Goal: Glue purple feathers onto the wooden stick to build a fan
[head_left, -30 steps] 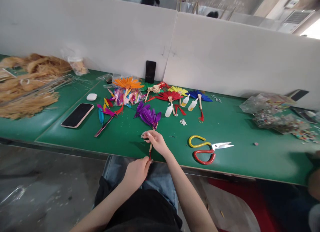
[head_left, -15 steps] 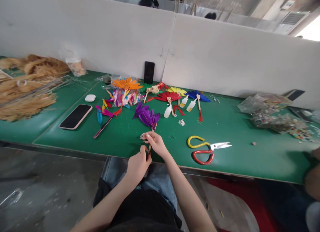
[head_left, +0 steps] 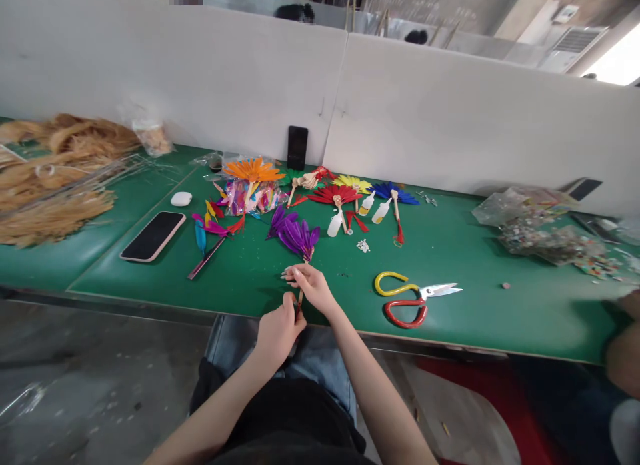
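A purple feather fan [head_left: 299, 237] with a thin wooden handle lies near the front of the green table, feathers pointing away from me. My right hand [head_left: 312, 286] pinches the upper handle just below the feathers, its other fingers curled loosely. Lower down, at the table's front edge, my left hand [head_left: 280, 328] is closed around the handle's bottom end. A bit of dark red shows at that end; what it is, I cannot make out. Scissors [head_left: 419, 298] with one yellow and one red handle lie to the right, blades slightly apart.
Behind are a red feather fan [head_left: 336, 194], a blue one [head_left: 396, 191], an orange one [head_left: 253, 169] and small glue bottles [head_left: 367, 203]. White beads [head_left: 363, 245] lie nearer. Leftward are a phone [head_left: 153, 236] and tan fibre [head_left: 65, 178]. Another person's arm [head_left: 625, 345] rests at far right.
The view has shifted slightly. Both hands keep the same hold on the purple fan's handle, with barely any movement.
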{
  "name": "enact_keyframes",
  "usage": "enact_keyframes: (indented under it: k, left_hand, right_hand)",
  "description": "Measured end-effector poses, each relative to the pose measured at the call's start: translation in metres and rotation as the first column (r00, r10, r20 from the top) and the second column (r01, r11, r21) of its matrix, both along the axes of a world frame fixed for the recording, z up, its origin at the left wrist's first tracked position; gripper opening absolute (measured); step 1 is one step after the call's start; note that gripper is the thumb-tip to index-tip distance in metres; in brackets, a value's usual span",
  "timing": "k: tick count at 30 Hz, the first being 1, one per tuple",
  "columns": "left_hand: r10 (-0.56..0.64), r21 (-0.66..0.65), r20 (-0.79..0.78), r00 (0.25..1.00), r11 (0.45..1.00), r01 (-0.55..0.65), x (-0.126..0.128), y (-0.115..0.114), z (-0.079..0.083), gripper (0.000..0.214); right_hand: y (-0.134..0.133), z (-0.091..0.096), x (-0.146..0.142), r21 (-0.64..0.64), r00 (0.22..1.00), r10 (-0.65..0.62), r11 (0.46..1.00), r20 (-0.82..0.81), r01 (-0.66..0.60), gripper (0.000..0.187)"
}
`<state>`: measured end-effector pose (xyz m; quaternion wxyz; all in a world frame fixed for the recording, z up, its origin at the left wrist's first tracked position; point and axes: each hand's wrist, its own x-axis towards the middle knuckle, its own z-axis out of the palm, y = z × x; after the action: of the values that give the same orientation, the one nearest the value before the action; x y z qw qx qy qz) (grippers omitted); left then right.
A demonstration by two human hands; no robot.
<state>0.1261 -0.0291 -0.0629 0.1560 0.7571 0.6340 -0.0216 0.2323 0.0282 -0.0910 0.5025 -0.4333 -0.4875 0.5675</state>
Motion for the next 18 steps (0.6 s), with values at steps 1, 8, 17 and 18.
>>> enact_keyframes:
  k: [1,8,17,18]
  left_hand:
    - [-0.003,-0.006,-0.008,1.000,1.000,0.003,0.0005,0.0000,0.0009,0.018]
    - [-0.023,-0.014,0.009,1.000,1.000,0.023,0.0008,-0.0007,0.0002,0.016]
    - [0.028,0.032,0.058,0.998,0.999,-0.030,-0.0024,-0.0009,-0.0061,0.019]
    - [0.022,0.033,0.056,0.998,0.999,-0.024,-0.0023,-0.0009,-0.0065,0.018]
  right_hand:
    - [0.0001,-0.0003,0.0000,0.000,1.000,0.001,1.000,-0.002,-0.001,0.038]
    - [0.0009,-0.0045,-0.0001,0.012,1.000,-0.006,1.000,-0.006,0.006,0.037]
    - [0.0003,-0.0055,0.0013,0.018,0.999,-0.010,1.000,-0.032,0.011,0.037]
    - [0.0004,-0.0057,0.0014,0.017,0.999,-0.011,1.000,-0.034,0.012,0.036]
